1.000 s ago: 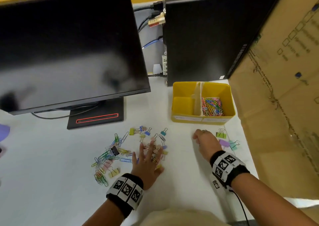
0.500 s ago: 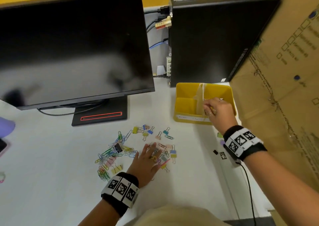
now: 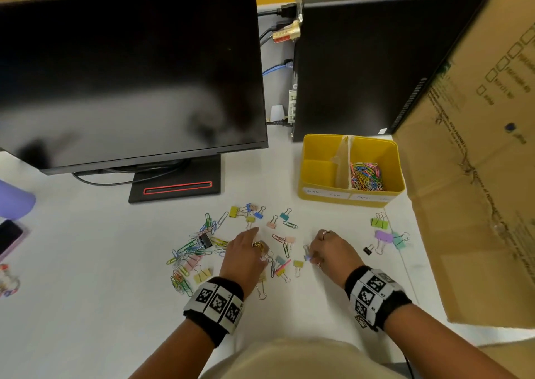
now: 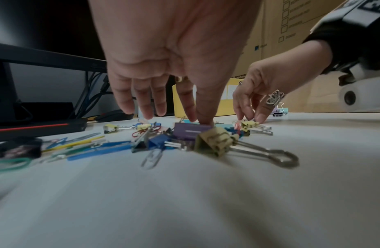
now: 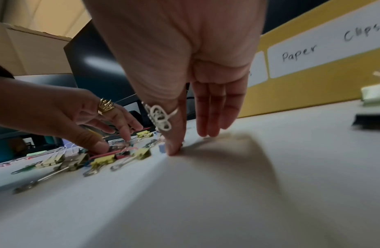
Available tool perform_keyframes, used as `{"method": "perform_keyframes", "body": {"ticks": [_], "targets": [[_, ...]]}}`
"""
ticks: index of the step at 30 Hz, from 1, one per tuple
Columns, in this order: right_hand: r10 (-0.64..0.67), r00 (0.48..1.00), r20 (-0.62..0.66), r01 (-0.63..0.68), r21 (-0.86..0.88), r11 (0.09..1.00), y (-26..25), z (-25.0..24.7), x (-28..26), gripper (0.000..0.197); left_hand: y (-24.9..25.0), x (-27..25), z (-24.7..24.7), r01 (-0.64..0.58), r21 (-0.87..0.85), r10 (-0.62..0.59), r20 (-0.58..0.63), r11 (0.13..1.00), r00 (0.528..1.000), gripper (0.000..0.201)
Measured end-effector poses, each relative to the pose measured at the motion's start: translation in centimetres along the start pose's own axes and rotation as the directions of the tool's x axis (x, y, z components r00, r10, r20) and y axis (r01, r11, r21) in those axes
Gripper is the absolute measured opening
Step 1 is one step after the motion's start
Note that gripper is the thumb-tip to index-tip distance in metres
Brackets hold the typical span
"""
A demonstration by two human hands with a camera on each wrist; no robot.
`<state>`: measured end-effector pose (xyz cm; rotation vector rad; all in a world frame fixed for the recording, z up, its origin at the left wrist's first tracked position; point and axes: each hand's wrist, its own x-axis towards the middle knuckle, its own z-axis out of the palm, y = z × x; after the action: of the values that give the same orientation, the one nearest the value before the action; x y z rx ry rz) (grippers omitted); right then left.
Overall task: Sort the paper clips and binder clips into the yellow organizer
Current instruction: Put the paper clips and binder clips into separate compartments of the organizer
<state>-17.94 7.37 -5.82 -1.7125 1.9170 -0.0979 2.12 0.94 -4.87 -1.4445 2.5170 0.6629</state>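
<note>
The yellow organizer (image 3: 347, 196) stands at the back right, with paper clips (image 3: 366, 176) heaped in its right compartment. Its left compartment (image 3: 318, 170) looks bare. Loose paper clips and binder clips (image 3: 199, 248) lie scattered on the white table. My left hand (image 3: 246, 254) is over this scatter, thumb and index fingertips pinching a purple binder clip (image 4: 191, 132). My right hand (image 3: 330, 251) is down on the table beside it, fingers straight. Its thumb tip touches the surface next to a small blue binder clip (image 5: 161, 148).
A monitor (image 3: 130, 68) on its base (image 3: 176, 187) fills the back left, with a black computer tower (image 3: 376, 60) behind the organizer. A cardboard box (image 3: 477, 176) walls off the right. Green (image 3: 379, 223), purple (image 3: 383, 236) and small black (image 3: 368, 249) binder clips lie right of my hand.
My right hand went up over the organizer's right compartment, then came back down to the table by the clips. My left hand stayed on the scatter, its flat fingers drawn together.
</note>
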Motion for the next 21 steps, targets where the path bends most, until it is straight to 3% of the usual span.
{"method": "perform_keyframes", "body": {"ticks": [3, 6, 9, 11, 14, 16, 21], "targets": [[0.014, 1.0, -0.024, -0.014, 0.007, 1.0, 0.8, -0.5, -0.1, 0.021, 0.2, 0.8, -0.3, -0.019, 0.053, 0.018, 0.008, 0.998, 1.0, 0.042], [-0.07, 0.995, -0.076, 0.081, 0.143, 0.986, -0.3, -0.2, -0.3, 0.022, 0.2, 1.3, -0.2, -0.031, 0.107, 0.029, 0.024, 0.994, 0.999, 0.037], [-0.155, 0.987, 0.031, 0.152, 0.06, 0.986, -1.9, 0.8, -0.4, 0.024, 0.2, 1.3, -0.1, -0.034, 0.048, 0.035, -0.011, 0.998, 0.999, 0.034], [-0.145, 0.988, 0.054, 0.146, -0.021, 0.989, -1.6, 1.2, -0.5, 0.025, -0.1, 0.8, -0.2, -0.028, -0.043, 0.026, -0.062, 0.999, 0.998, 0.035], [-0.052, 0.999, -0.007, 0.051, -0.029, 0.998, 0.4, 0.6, -0.8, 0.026, -1.1, -0.6, -0.3, 0.018, -0.196, -0.033, -0.077, 0.98, 0.996, 0.025], [0.005, 0.999, -0.032, -0.006, -0.038, 0.999, 1.4, -0.2, -0.8, 0.028, -1.8, -1.8, 0.0, 0.026, -0.207, -0.032, -0.024, 0.978, 0.999, 0.023], [-0.13, 0.987, -0.098, 0.13, -0.009, 0.992, -1.7, -0.8, 1.2, 0.028, -2.1, -2.9, 0.1, 0.026, -0.157, -0.027, -0.002, 0.987, 1.0, 0.029]]}}
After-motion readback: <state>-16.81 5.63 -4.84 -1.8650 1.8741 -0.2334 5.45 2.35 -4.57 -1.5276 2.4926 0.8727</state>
